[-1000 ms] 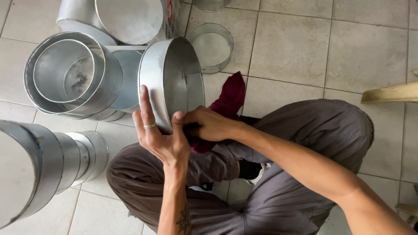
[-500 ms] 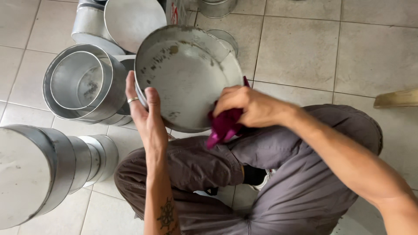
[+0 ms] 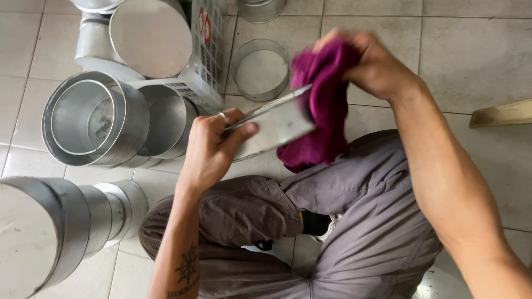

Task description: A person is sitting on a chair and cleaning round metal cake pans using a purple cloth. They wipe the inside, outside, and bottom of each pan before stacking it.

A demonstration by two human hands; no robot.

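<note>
My left hand grips a round metal pan by its rim, holding it almost edge-on above my knees. My right hand clutches a magenta cloth that drapes over the pan's far edge and hangs down in front of it. I am crouched in grey trousers over a tiled floor. Much of the pan is hidden behind the cloth and my left fingers.
Nested metal pans lie to the left, with another stacked row at the lower left. A white plastic crate holds a large round pan. A metal ring rests on the tiles. A wooden piece sticks in at the right.
The pan has turned from facing me to nearly edge-on. My right hand with the cloth has risen from the pan's lower right side to its upper edge.
</note>
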